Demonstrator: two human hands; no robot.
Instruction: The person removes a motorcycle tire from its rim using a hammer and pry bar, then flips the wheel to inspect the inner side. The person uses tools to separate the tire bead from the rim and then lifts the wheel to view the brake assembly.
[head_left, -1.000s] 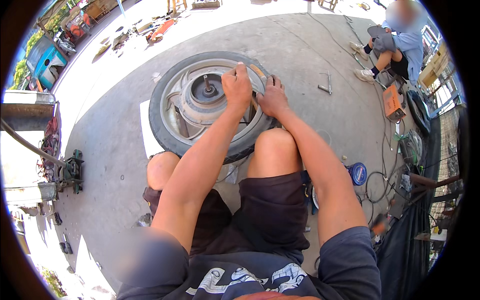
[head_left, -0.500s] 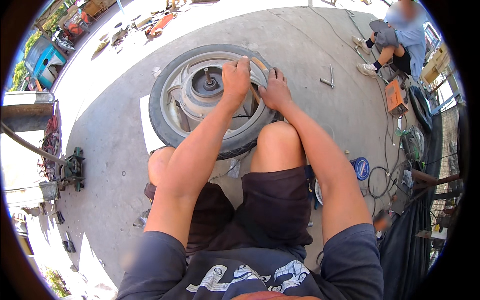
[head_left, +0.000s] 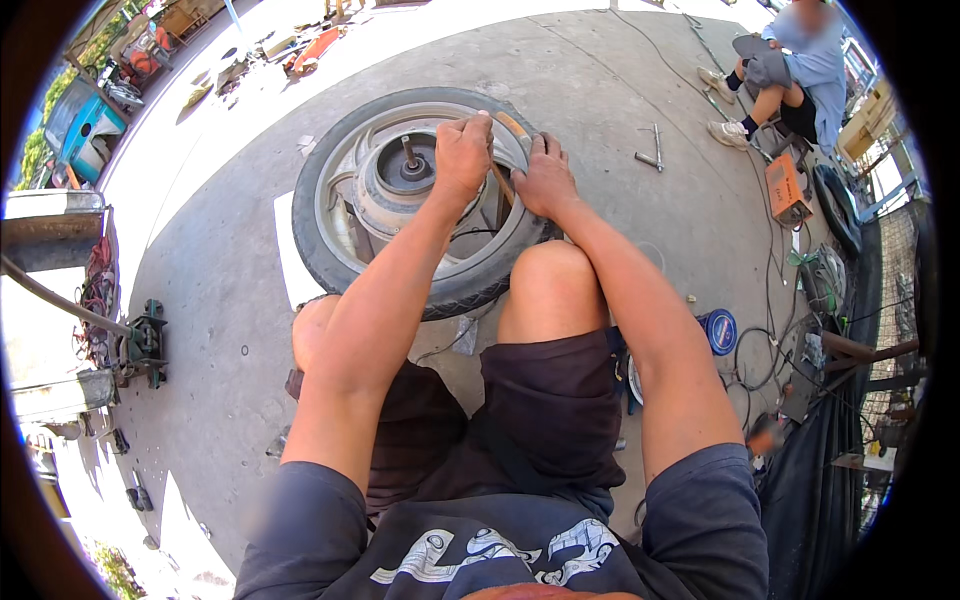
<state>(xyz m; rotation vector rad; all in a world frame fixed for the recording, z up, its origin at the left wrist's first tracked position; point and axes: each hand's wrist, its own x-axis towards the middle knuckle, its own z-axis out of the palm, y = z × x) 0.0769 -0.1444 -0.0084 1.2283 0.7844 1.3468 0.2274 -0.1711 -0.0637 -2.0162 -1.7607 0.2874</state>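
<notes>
A spoked wheel with a black tyre lies flat on the ground before my knees. Its hub has an upright axle in the middle. My left hand is a closed fist over the right part of the rim; what it grips is hidden by its fingers. Close beside the fist, an orange-brown strip lies along the rim, and a brown bar-like piece shows below it. My right hand rests on the tyre's right side, fingers laid over the rubber and thumb toward the rim.
A T-shaped wrench lies right of the wheel. Farther right are an orange machine, cables and a seated person. A blue-lidded tub stands by my right arm. A green floor jack is at the left.
The whole view has shifted slightly, so the wheel appears a little farther left. Both hands keep about the same places on the wheel.
</notes>
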